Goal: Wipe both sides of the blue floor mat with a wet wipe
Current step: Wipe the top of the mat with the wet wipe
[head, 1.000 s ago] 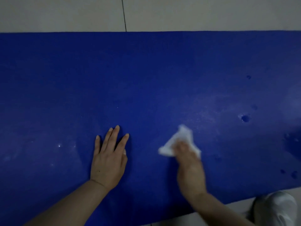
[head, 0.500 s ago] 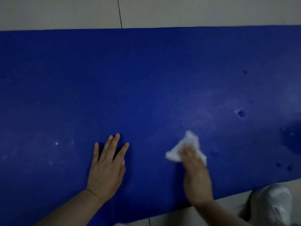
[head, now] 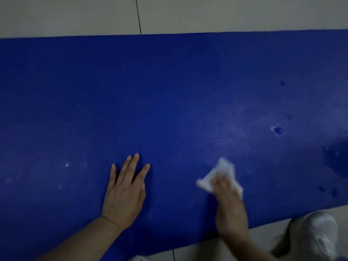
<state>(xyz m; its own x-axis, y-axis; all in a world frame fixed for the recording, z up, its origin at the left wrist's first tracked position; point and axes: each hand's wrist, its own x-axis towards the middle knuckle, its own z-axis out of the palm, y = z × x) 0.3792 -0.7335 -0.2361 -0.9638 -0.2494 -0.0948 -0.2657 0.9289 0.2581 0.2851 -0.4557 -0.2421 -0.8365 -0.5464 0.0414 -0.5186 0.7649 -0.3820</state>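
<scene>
Head view: wet wipe (head: 224, 171) under right hand (head: 228, 202) — left hand (head: 125, 193) flat on blue mat (head: 169, 87).

Two bare forearms, no sleeves or jewellery, left hand (head: 124, 193), right hand (head: 230, 208), white-clad knee (head: 316, 234) lower right

A pale tiled floor (head: 226, 14) carries everything, showing as a strip across the top of the frame and a wedge at the lower right. A dark grout line (head: 139, 16) runs down the upper strip, left of centre, and meets the far edge of the blue floor mat (head: 169, 91). The mat lies flat on the tiles and fills most of the frame. A white-covered shoe (head: 318, 236) rests on the floor at the lower right, just beside the mat's near edge.
</scene>
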